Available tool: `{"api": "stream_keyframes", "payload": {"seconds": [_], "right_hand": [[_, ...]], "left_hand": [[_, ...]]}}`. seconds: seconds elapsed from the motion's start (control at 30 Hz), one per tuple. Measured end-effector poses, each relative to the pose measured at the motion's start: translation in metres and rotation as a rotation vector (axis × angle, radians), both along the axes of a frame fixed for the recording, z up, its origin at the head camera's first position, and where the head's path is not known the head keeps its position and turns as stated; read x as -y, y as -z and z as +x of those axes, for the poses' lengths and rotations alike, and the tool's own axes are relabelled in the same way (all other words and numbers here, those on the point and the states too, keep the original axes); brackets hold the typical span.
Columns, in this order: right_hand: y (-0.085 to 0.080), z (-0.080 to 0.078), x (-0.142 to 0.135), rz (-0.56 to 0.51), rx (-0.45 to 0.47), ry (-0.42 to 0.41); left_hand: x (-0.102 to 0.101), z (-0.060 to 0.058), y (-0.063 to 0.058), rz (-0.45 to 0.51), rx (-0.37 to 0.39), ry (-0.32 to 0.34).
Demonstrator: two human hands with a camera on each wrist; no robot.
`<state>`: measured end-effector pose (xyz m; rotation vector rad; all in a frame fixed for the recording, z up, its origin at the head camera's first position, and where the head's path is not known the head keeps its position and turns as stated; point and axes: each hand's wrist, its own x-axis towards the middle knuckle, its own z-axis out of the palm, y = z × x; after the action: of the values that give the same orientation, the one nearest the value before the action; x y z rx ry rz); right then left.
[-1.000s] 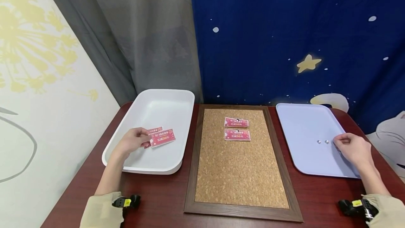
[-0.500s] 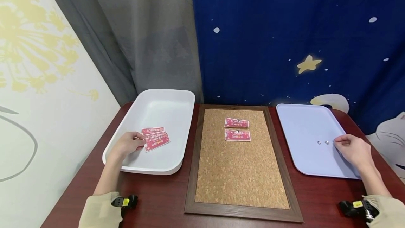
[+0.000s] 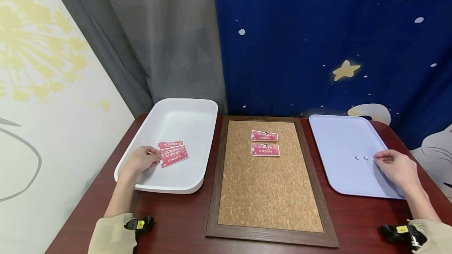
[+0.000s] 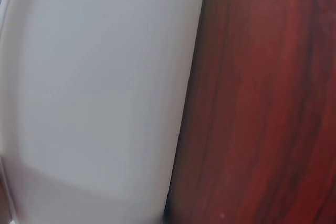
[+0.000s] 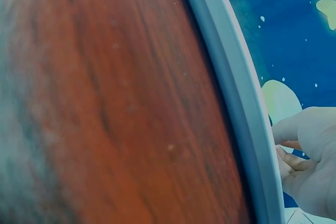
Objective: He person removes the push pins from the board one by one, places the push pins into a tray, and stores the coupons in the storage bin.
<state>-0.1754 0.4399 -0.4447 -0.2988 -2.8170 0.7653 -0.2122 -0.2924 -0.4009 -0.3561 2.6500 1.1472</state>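
Note:
In the head view, my left hand [image 3: 140, 160] reaches into the white bin [image 3: 181, 115] and pinches the left end of a red coupon [image 3: 175, 156]. Other coupons [image 3: 171, 144] lie fanned behind it, partly covered. At the right, my right hand [image 3: 399, 167] is low over the pale blue tray [image 3: 342, 136], thumb and forefinger together on what seems a small pushpin, mostly hidden by the fingertips. Just left of them lie two silver pushpins [image 3: 365, 158]. The right wrist view shows the right hand [image 5: 310, 161] past the tray rim, its fingertips hidden.
Between bin and tray lies a wood-framed corkboard [image 3: 268, 195]. Two red coupons [image 3: 265, 149] are pinned near its top, one above the other. Everything stands on a dark red table [image 3: 176, 222], with curtains [image 3: 268, 50] behind and a wall at the left.
My left hand has drawn the pinched coupon slightly left and lower, and the coupons behind it now show fanned out. The right hand has stayed almost still beside the pushpins.

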Motion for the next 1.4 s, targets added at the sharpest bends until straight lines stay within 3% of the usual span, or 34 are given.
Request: {"api": "stream_keyframes", "payload": {"seconds": [0.23, 0.67, 1.07, 1.4], "right_hand": [[-0.007, 0.002, 0.000, 0.019, -0.009, -0.007], [-0.018, 0.003, 0.008, 0.000, -0.065, -0.001], [-0.034, -0.003, 0.035, -0.081, -0.123, -0.056], [-0.050, -0.007, 0.064, -0.123, -0.207, -0.140]], "left_hand": [[-0.001, 0.001, -0.002, -0.039, -0.030, -0.008], [-0.017, 0.008, -0.018, -0.092, -0.205, -0.011], [-0.053, 0.012, -0.033, 0.035, -0.313, 0.104], [-0.087, 0.012, -0.041, 0.120, -0.326, 0.185]]}}
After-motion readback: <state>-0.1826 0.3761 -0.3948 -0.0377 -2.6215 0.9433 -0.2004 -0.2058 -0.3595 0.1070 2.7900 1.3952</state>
